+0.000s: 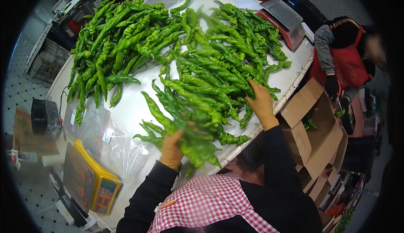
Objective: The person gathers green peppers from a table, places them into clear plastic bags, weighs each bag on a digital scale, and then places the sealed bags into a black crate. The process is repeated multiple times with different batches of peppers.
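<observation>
My left hand (173, 147), in a tan glove, grips a bunch of long wrinkled green peppers (195, 147) low over the near side of the white table (132, 113). The bunch hides some of its fingers. At the right edge of the near pepper pile (214, 84), my right hand (263, 105), also in a tan glove, has its thumb and finger apart against the peppers. Part of what lies under its fingers is hidden. A larger heap of green peppers (126, 37) covers the far left of the table.
Clear plastic bags (120, 147) lie left of my left hand, beside a yellow digital scale (101, 185). A red scale (292, 32) stands at the far right. Beyond the right table edge are open cardboard boxes (325, 144) and a person in a red apron (347, 62) holding scissors (339, 102).
</observation>
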The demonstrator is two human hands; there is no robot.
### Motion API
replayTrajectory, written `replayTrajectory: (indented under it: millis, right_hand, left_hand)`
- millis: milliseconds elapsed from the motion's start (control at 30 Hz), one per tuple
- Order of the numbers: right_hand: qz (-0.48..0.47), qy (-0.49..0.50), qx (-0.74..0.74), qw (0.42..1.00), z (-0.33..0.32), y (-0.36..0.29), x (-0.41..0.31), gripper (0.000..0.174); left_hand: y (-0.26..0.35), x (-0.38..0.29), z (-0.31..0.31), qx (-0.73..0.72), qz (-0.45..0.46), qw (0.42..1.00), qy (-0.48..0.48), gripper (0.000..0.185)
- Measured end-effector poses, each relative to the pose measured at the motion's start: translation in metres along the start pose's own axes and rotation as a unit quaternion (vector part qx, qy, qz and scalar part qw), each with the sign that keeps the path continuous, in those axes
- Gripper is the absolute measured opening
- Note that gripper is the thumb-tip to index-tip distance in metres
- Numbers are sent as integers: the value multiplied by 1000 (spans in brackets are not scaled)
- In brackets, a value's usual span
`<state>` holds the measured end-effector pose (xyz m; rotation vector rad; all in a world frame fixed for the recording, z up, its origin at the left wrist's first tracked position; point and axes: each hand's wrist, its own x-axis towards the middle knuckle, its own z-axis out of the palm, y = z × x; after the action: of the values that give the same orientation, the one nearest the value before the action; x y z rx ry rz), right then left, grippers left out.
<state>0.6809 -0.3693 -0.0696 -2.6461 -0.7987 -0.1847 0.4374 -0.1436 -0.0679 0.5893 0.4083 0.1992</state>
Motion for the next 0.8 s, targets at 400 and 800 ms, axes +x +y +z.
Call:
replayTrajectory:
  millis: [400,800]
  right_hand:
    - [189,-285,696,632,-37,-31,-12,44]
    - [-208,-29,215,954,-28,-120,-54,51]
  left_hand:
    - [-1,-2,7,34,-20,999,-3,66]
    - [-16,21,0,80,37,996,-23,84]
